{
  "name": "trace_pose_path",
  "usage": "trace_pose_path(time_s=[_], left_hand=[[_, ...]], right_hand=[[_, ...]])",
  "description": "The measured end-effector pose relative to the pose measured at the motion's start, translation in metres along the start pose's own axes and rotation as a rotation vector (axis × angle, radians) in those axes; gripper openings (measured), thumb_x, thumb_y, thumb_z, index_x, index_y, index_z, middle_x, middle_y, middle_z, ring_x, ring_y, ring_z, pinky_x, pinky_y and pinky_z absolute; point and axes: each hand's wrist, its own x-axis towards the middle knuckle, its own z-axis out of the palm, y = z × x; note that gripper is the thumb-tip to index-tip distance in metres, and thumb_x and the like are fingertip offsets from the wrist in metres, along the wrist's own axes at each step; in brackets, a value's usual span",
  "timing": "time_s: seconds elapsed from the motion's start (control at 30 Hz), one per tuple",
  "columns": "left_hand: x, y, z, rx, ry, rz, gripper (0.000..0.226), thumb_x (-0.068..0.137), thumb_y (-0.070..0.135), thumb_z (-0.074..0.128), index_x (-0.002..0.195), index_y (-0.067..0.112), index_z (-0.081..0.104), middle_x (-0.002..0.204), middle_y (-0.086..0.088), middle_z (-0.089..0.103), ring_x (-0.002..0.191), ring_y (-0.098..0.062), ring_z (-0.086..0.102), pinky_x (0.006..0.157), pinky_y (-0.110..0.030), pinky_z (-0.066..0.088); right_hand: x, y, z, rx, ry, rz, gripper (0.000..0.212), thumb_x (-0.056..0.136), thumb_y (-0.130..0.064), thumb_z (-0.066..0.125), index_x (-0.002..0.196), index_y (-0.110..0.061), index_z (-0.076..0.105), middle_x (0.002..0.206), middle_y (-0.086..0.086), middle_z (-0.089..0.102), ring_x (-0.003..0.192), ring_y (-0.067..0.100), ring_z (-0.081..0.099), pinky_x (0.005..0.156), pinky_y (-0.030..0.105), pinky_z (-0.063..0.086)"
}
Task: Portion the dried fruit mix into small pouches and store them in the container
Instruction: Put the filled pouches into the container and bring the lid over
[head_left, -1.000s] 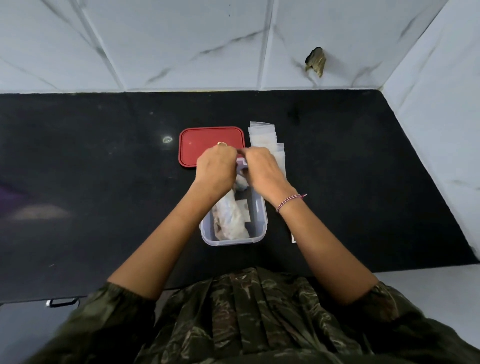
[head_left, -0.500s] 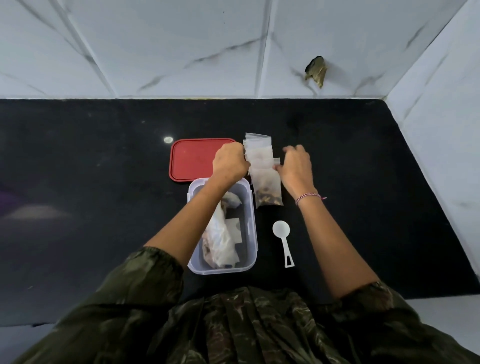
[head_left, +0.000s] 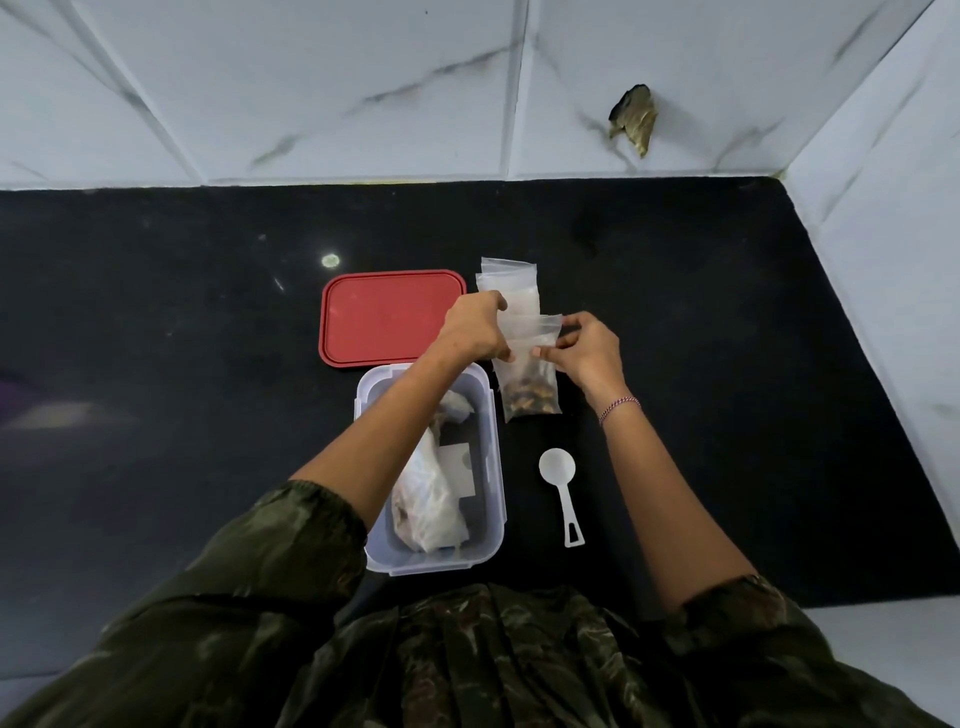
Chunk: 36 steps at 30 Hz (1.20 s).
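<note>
Black counter (head_left: 182, 322); both my hands pinch one filled pouch (head_left: 530, 387) by its top, left hand (head_left: 475, 327), right hand (head_left: 589, 351); container (head_left: 496, 467) and spoon (head_left: 561, 488) just beside.

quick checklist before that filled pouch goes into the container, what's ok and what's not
1. Filled pouch gripped: ok, left hand and right hand pinch its top.
2. Pouch sealed: cannot tell.
3. Container open: ok, red lid lies off behind it.
4. Room inside: ok, bulk bag fills the left, right side free.
5. Scoop out of the way: ok, on the counter.
6. Empty pouches ready: ok.
</note>
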Motion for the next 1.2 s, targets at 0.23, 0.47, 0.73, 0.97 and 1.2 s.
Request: trace_pose_path(time_s=[0.23,0.47,0.73,0.97,1.2], left_hand=[[-0.004,0.000,-0.002,0.011,0.053,0.058,0.039,0.075,0.013,0.079,0.112,0.005,0.069,0.103,-0.011,0.069,0.095,-0.024,0.064,0.085,-0.030,0.050],[-0.016,0.002,-0.008,-0.129,0.189,0.143,0.024,0.088,0.027,0.068,0.068,0.013,0.068,0.060,0.003,0.058,0.058,-0.011,0.052,0.060,-0.026,0.043],[-0.049,0.008,-0.009,-0.447,0.537,0.282,0.032,0.095,0.035,0.056,0.069,0.016,0.053,0.055,0.009,0.045,0.050,-0.005,0.040,0.050,-0.019,0.031],[-0.072,-0.006,-0.014,-0.578,0.618,0.333,0.038,0.093,0.043,0.052,0.075,0.009,0.053,0.065,-0.011,0.055,0.058,-0.017,0.044,0.054,-0.035,0.041],[-0.107,-0.046,-0.006,-0.585,0.766,0.271,0.023,0.097,0.039,0.052,0.081,0.026,0.060,0.061,0.010,0.054,0.056,-0.004,0.047,0.053,-0.029,0.041]], right_hand=[[-0.003,0.008,-0.003,0.047,-0.048,-0.041,0.015,0.081,-0.023,0.073,0.091,-0.012,0.071,0.089,0.001,0.069,0.090,0.015,0.064,0.086,0.036,0.053],[-0.012,-0.004,-0.021,0.048,-0.047,-0.093,0.030,0.091,-0.034,0.060,0.099,-0.007,0.071,0.091,0.009,0.070,0.080,0.014,0.062,0.081,0.037,0.053],[-0.047,-0.029,-0.025,0.383,0.053,-0.278,0.023,0.095,-0.035,0.051,0.098,-0.016,0.065,0.102,0.004,0.067,0.101,0.019,0.062,0.091,0.045,0.052],[-0.079,-0.050,-0.009,0.640,0.033,-0.299,0.018,0.095,-0.028,0.054,0.092,-0.013,0.063,0.097,0.007,0.065,0.096,0.022,0.063,0.083,0.045,0.054],[-0.100,-0.057,0.033,0.391,0.118,-0.423,0.022,0.098,-0.030,0.047,0.078,-0.024,0.053,0.074,-0.002,0.058,0.071,0.011,0.058,0.066,0.036,0.049]])
